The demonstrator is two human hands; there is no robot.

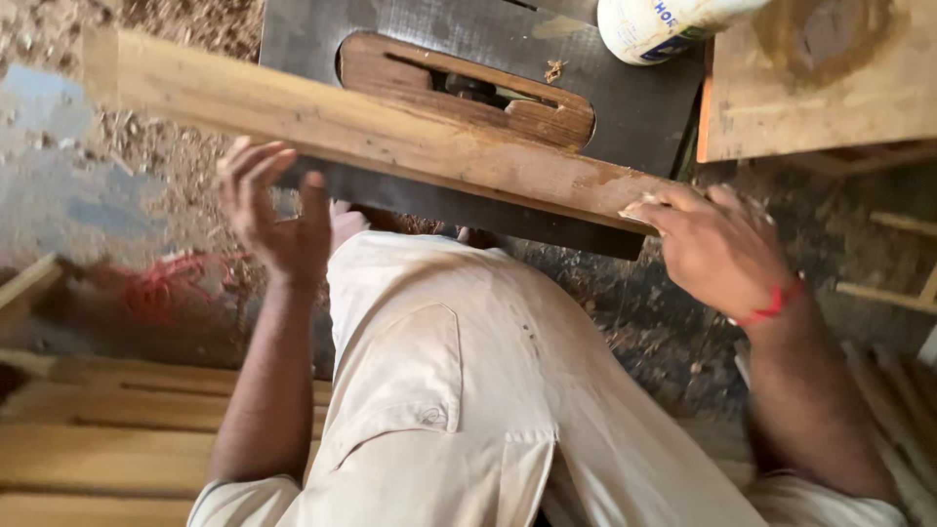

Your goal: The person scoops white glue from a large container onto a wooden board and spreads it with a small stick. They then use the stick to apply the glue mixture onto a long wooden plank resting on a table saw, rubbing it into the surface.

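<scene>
Head view: right hand (717, 249) hides plank (351, 122) end; left hand (273, 210) blurred.

Woodworking workshop, table saw (468, 88), sawdust floor (156, 146), stacked planks (107, 439)

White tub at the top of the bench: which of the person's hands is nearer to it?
Right. The right hand grips the near end of the wooden plank, below the white tub. The left hand is open under the plank's far half, farther away.
</scene>
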